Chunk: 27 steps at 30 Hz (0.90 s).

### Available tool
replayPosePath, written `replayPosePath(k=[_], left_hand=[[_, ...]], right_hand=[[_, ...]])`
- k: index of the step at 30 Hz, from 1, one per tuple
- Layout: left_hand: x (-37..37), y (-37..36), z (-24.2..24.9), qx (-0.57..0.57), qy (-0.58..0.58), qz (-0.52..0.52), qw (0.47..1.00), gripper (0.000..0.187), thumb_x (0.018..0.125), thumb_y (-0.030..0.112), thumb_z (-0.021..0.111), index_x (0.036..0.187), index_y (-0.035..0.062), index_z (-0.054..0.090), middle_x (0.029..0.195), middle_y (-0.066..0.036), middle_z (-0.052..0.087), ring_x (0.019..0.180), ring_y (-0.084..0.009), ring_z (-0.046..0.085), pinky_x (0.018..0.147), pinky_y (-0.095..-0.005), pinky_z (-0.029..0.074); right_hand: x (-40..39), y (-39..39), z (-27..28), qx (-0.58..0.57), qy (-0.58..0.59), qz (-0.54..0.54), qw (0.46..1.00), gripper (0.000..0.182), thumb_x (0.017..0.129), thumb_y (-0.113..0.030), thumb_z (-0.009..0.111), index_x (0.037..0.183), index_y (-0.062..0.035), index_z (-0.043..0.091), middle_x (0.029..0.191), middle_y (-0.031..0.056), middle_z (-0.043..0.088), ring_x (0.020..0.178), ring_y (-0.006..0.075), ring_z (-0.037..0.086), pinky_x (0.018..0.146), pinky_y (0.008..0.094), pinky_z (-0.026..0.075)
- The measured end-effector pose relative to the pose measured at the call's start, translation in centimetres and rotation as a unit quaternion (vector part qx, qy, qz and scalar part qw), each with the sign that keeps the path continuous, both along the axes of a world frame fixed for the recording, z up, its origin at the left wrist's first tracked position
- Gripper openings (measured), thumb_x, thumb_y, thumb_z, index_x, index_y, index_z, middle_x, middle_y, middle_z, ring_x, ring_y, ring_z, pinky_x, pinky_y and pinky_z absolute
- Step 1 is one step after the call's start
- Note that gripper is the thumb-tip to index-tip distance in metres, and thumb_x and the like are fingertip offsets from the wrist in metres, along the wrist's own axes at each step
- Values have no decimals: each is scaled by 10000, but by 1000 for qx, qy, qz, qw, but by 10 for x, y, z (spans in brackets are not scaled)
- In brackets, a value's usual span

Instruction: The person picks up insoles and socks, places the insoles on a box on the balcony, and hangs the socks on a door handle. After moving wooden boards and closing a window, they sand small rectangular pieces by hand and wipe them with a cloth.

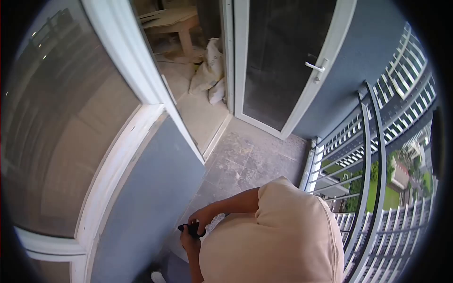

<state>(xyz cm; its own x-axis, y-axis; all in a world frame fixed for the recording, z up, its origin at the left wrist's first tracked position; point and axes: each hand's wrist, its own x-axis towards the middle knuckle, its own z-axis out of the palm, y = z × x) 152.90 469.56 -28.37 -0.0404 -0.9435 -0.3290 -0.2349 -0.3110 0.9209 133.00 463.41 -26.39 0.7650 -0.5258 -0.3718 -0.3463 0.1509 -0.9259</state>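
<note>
Low in the view, my right hand (203, 217) reaches across from a beige short sleeve (278, 203). Its fingers are closed on the upper side of a small black object (192, 230). Just below, my left hand (189, 241) is wrapped round the same object from the other side. The object is dark with a narrow end pointing left; its exact kind cannot be made out. Beside my right wrist, something clear or whitish, like thin plastic (216, 220), shows partly behind the beige shirt.
A grey wall (146, 203) under a white-framed window stands at the left. Ahead are dusty floor tiles (240, 158), an open glazed door (283, 70) and white sacks (208, 73) inside the doorway. A metal railing (373, 155) runs along the right, high above the ground.
</note>
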Motion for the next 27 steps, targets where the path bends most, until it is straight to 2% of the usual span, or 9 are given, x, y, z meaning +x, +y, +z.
replayPosePath(k=[2, 3, 4, 5, 12, 15, 20, 23, 27], left_hand=[[-35, -10, 33, -68, -261, -190, 944, 387, 1011, 324, 458, 1135, -37, 525, 1025, -158, 610, 912, -279, 630, 755, -398, 542], [-46, -17, 28, 10, -64, -114, 991, 424, 1014, 355, 440, 1162, -34, 518, 1068, -159, 601, 945, -279, 621, 787, -410, 532], [-52, -24, 16, 94, 134, -31, 986, 460, 1017, 387, 422, 1189, -30, 510, 1112, -161, 593, 979, -278, 613, 820, -422, 523], [-57, -29, 4, 180, 321, 55, 928, 497, 1020, 419, 404, 1216, -27, 502, 1155, -162, 584, 1012, -277, 605, 853, -435, 513], [-147, -48, -1, 215, 424, -66, 877, 614, 994, 528, 381, 1345, 28, 444, 1236, -142, 549, 1083, -273, 564, 940, -430, 455], [-178, -55, 0, 226, 366, -89, 898, 589, 999, 519, 383, 1304, 23, 470, 1146, -134, 591, 975, -259, 595, 863, -409, 485], [-268, -91, 25, 203, 151, -133, 958, 472, 1002, 429, 458, 1149, -6, 565, 948, -102, 645, 753, -204, 606, 747, -351, 500], [-340, -125, 50, 154, 5, -299, 942, 371, 978, 336, 540, 1035, -21, 622, 897, -70, 651, 734, -153, 588, 733, -291, 481], [-440, -173, 55, 114, 13, -419, 901, 285, 953, 261, 592, 969, -16, 653, 872, -8, 651, 781, -103, 579, 731, -235, 443]], right_hand=[[-14, 2, 1, -227, -13, 87, 970, 692, 729, -281, 767, 1324, -86, 473, 1236, 211, 498, 1014, 364, 593, 898, 440, 461], [-26, 5, 6, -250, 21, 54, 966, 671, 735, -268, 757, 1315, -85, 473, 1226, 212, 488, 1017, 371, 587, 895, 446, 461], [-35, 11, 11, -272, 54, 23, 961, 650, 741, -254, 747, 1306, -85, 473, 1216, 213, 478, 1020, 378, 581, 892, 453, 461], [-41, 19, 15, -289, 85, -9, 953, 629, 747, -240, 738, 1297, -85, 474, 1206, 214, 468, 1023, 385, 576, 888, 460, 462], [-128, 32, -13, -261, 42, -212, 941, 365, 882, -301, 603, 1131, -37, 628, 1121, 209, 562, 989, 375, 577, 880, 440, 464], [-180, 22, -1, -191, 71, -202, 958, 366, 926, -317, 568, 1109, -7, 634, 1062, 207, 615, 999, 360, 579, 889, 417, 459], [-285, 11, 13, -43, -53, -407, 911, 377, 959, -357, 553, 1026, -2, 660, 860, 110, 627, 742, 168, 612, 699, 313, 500], [-379, 16, 28, -14, -41, -444, 895, 358, 945, -343, 581, 1037, -7, 663, 805, 76, 633, 730, 147, 594, 693, 302, 500], [-509, 41, 67, -35, -27, -532, 845, 314, 922, -293, 632, 1073, -21, 677, 831, 52, 659, 734, 119, 588, 690, 275, 499]])
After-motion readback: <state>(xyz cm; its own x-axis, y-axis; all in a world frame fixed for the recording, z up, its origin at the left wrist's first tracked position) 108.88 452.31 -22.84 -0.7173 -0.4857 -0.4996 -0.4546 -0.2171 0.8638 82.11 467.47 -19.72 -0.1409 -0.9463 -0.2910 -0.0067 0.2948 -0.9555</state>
